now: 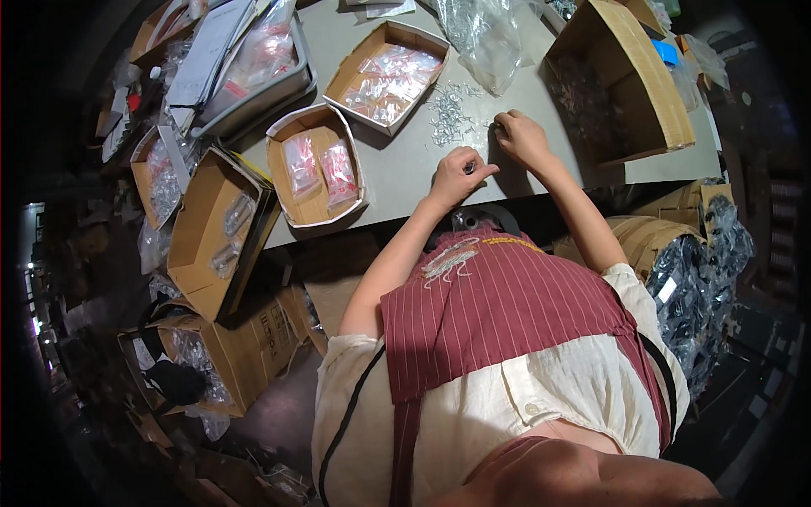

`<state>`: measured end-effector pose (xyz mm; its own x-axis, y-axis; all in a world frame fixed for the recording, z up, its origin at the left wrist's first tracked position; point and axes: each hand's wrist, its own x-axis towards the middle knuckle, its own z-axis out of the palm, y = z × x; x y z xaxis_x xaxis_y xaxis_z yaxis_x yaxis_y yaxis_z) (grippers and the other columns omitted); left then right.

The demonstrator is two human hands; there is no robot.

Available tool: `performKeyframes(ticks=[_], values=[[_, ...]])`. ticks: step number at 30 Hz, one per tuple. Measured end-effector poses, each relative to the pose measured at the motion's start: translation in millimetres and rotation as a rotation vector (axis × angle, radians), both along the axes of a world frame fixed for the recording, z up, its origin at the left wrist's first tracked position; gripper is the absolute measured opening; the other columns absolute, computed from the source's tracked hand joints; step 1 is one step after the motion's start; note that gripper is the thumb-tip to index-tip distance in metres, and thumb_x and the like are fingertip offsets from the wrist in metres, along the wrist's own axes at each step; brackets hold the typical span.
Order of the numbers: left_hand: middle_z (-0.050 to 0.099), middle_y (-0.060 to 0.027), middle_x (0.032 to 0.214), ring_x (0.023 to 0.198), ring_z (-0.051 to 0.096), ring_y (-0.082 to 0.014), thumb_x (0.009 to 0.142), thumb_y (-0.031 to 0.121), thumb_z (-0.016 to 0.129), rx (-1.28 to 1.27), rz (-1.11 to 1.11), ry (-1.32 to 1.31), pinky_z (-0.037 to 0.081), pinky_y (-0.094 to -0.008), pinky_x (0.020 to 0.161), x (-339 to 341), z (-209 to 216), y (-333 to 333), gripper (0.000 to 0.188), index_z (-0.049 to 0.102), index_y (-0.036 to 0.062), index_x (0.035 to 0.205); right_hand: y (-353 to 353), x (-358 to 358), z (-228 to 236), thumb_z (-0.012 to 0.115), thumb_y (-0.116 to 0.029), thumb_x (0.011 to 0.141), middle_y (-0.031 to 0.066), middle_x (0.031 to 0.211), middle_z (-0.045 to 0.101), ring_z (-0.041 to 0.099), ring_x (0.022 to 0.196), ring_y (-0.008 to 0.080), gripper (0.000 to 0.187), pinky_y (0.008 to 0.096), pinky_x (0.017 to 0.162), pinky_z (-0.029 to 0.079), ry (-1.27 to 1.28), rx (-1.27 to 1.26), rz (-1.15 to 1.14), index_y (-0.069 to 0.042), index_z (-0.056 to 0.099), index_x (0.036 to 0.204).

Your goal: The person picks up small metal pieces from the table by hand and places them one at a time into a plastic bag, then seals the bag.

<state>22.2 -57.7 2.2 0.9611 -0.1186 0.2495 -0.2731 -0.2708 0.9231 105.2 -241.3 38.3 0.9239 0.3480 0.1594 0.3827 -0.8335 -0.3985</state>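
A loose scatter of small silvery screws lies on the grey tabletop, just beyond my hands. My left hand is curled closed near the table's front edge, thumb pointing right. Something small and dark shows inside its fingers, too little of it to name. To the right, my right hand rests at the table with its fingertips bent together beside the screws; whatever they pinch, if anything, is hidden.
Left of the screws stand a carton tray of small filled bags and another tray with two bag bundles. A large open carton stands right. A clear plastic bag lies behind the screws. Below left is a cardboard box.
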Motion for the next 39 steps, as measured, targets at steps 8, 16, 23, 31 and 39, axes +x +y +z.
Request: performKeyframes(ticks=[8, 16, 23, 31, 39], values=[[0.059, -0.0063, 0.07, 0.065, 0.057, -0.0192, 0.08, 0.025, 0.084, -0.008, -0.004, -0.045, 0.046, -0.0329, 0.063, 0.7, -1.2, -1.5, 0.033, 0.063, 0.0013, 0.073, 21.1, 11.2, -24.4, 0.064, -0.013, 0.078, 0.0136, 0.09, 0.066, 0.069, 0.085, 0.0293, 0.01, 0.0391, 0.064, 0.058, -0.298, -0.382, 0.129, -0.004, 0.066, 0.084], [0.06, -0.0073, 0.071, 0.067, 0.058, -0.0207, 0.08, 0.025, 0.084, -0.008, -0.003, -0.049, 0.047, -0.0333, 0.064, 1.0, 0.8, 0.5, 0.032, 0.064, 0.0013, 0.074, 22.8, 26.7, -23.5, 0.064, -0.011, 0.078, 0.0107, 0.088, 0.064, 0.07, 0.082, 0.0253, 0.012, 0.0353, 0.061, 0.058, -0.358, -0.504, 0.299, -0.005, 0.065, 0.087], [0.06, -0.0077, 0.071, 0.066, 0.057, -0.0205, 0.081, 0.024, 0.083, -0.029, 0.009, -0.049, 0.047, -0.0335, 0.064, 1.0, -2.3, 0.6, 0.031, 0.063, 0.0004, 0.074, 6.3, 42.4, -20.3, 0.063, -0.021, 0.08, 0.014, 0.091, 0.067, 0.069, 0.082, 0.0339, 0.02, 0.0428, 0.068, 0.056, -0.09, -0.161, 0.159, -0.004, 0.068, 0.09], [0.061, -0.0086, 0.072, 0.066, 0.057, -0.0217, 0.085, 0.024, 0.08, -0.035, 0.035, -0.023, 0.047, -0.034, 0.065, 1.2, -1.8, -0.8, 0.03, 0.064, 0.0002, 0.075, 5.8, 51.9, -16.3, 0.064, -0.026, 0.081, 0.015, 0.089, 0.07, 0.068, 0.078, 0.0372, 0.023, 0.0465, 0.071, 0.053, 0.207, 0.165, 0.004, -0.005, 0.071, 0.088], [0.061, -0.0083, 0.072, 0.066, 0.057, -0.0217, 0.084, 0.024, 0.08, 0.011, 0.02, -0.067, 0.047, -0.0338, 0.064, 3.1, -2.3, -0.4, 0.03, 0.063, 0.0005, 0.074, 26.6, 44.4, -29.1, 0.067, -0.018, 0.076, 0.0184, 0.083, 0.065, 0.068, 0.076, 0.0374, 0.016, 0.0474, 0.067, 0.056, -0.283, -0.219, 0.164, -0.002, 0.065, 0.081]])
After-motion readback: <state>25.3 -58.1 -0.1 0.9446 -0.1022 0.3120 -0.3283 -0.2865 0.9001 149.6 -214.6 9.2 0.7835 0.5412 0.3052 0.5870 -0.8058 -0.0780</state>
